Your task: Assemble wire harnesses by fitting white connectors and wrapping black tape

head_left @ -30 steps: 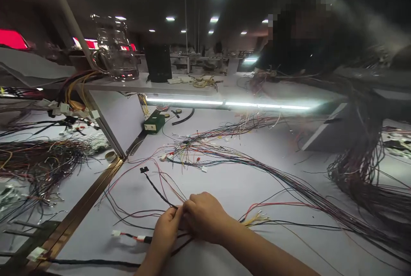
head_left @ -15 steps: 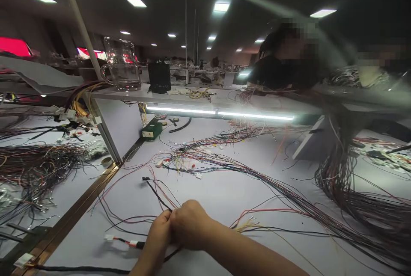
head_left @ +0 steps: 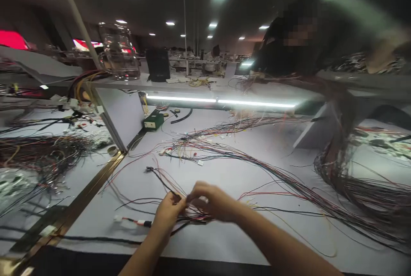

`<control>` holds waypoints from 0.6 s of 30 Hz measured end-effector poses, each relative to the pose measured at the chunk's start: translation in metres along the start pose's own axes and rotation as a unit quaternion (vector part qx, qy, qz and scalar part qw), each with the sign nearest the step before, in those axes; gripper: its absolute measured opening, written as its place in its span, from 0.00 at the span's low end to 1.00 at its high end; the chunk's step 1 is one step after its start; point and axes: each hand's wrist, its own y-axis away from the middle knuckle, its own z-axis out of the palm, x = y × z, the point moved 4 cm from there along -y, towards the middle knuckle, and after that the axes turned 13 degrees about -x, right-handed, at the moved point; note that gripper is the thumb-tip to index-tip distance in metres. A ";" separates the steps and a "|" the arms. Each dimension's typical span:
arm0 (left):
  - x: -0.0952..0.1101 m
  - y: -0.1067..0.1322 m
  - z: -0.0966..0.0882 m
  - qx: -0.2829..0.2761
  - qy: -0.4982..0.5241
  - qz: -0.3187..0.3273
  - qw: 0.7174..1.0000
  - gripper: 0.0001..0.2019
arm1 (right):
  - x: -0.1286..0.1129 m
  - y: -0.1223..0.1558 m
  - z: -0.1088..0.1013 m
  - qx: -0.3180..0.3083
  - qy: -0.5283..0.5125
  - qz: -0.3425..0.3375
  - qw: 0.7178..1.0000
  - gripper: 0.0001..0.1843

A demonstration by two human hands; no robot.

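Note:
My left hand (head_left: pixel 167 216) is closed, thumb and fingers pinching a black-wrapped wire harness (head_left: pixel 163 180) that runs up to a small dark connector (head_left: pixel 149 169). Close beside it, my right hand (head_left: pixel 216 202) has its fingers curled in a pinch near the left fingertips; what they grip is hidden. Several loose wires (head_left: pixel 201 218) pass beneath both hands. Left of my left wrist lies a white connector (head_left: pixel 118 218) on short red and black leads. A black sleeved cable (head_left: pixel 99 238) crosses the bench top below it.
Long bundled wires (head_left: pixel 269 172) stretch across the bench to the right. A green box (head_left: pixel 154 122) stands by the left divider (head_left: pixel 120 113). On the shelf are a glass mug (head_left: pixel 120 60) and a black box (head_left: pixel 158 65). A person (head_left: pixel 285 53) is across the bench.
My hands have come slightly apart; the right hand has moved right and its fingers have lifted off the left. The view has tilted down a little, showing the bench's front edge.

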 end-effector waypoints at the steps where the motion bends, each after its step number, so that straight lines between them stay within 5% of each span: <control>1: 0.000 0.001 0.001 -0.004 0.019 0.010 1.000 0.21 | 0.022 0.002 -0.008 0.019 0.021 0.043 0.999 0.09; 4: 0.000 0.004 0.005 -0.019 0.065 0.005 0.998 0.20 | 0.087 0.011 -0.019 0.039 0.062 0.110 0.991 0.14; 6: 0.002 0.007 0.004 -0.012 0.087 0.007 0.996 0.29 | 0.120 0.019 -0.016 0.043 0.090 0.141 0.985 0.22; 9: 0.005 0.009 0.005 -0.021 0.113 0.011 0.993 0.40 | 0.137 0.028 -0.003 0.052 0.125 0.167 0.977 0.25; 13: 0.005 0.010 0.007 -0.003 0.133 -0.019 0.991 0.28 | 0.091 0.025 0.014 0.149 0.148 0.154 0.966 0.17; 15: 0.006 0.010 0.007 0.016 0.137 -0.022 0.990 0.25 | 0.051 0.014 0.028 0.132 0.081 0.070 0.986 0.16; 18: 0.008 0.012 0.005 0.033 0.123 -0.010 0.992 0.23 | 0.008 -0.001 0.045 0.085 0.034 0.042 0.995 0.14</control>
